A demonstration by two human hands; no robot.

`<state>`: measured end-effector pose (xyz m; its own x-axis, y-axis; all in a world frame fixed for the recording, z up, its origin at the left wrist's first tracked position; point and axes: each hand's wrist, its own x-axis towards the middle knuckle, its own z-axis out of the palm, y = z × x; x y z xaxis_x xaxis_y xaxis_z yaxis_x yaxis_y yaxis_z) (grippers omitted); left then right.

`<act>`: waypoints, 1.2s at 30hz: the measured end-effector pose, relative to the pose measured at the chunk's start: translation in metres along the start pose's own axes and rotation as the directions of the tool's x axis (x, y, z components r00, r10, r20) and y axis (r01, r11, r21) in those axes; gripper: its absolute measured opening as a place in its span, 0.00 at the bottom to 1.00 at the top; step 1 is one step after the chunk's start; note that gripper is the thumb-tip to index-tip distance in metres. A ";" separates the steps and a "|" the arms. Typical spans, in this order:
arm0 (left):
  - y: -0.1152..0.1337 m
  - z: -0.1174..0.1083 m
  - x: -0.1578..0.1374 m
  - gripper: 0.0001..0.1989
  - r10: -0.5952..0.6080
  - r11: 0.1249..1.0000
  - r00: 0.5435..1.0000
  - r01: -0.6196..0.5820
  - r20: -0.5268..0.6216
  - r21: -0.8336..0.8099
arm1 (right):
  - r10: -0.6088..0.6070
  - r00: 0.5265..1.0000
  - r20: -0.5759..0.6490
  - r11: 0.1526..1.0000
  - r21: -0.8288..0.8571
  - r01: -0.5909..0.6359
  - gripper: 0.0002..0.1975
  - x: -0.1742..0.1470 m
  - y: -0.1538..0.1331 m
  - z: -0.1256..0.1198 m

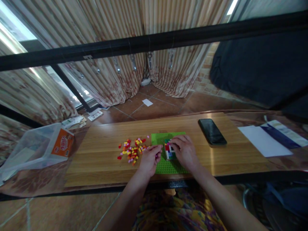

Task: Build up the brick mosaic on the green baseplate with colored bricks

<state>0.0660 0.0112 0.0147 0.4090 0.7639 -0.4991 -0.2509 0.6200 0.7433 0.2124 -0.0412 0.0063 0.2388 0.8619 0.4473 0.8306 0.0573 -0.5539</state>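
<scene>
A small build of coloured toy bricks (pixel 167 153), with red, white, blue and green parts showing, stands on a green studded baseplate (pixel 168 167). My right hand (pixel 185 151) is closed over its right side, thumb and fingertips at the upper part, and hides much of it. By the baseplate's left edge, my left hand (pixel 150 159) has its fingers curled together; whatever they may hold is too small to make out. Left of that hand lies a loose scatter of small bricks (pixel 131 152) in red, yellow, orange and pink.
A black phone (pixel 212 131) lies right of the baseplate on the wooden board (pixel 96 154). White paper (pixel 264 141) and a blue item (pixel 279 136) rest farther right. At far left stands a clear plastic box (pixel 36 144) with an orange label. A dark rail (pixel 154 41) crosses beyond the table.
</scene>
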 end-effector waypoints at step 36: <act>0.005 -0.002 -0.008 0.14 -0.173 0.940 0.984 0.181 0.053 -0.288 | 0.286 0.937 0.201 0.931 0.174 -0.321 0.13 0.017 0.016 0.011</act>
<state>0.0598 0.0084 0.0219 0.4923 0.6348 -0.5955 -0.4149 0.7726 0.4806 0.2243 -0.0201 -0.0033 0.3598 0.9254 0.1195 0.6089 -0.1358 -0.7816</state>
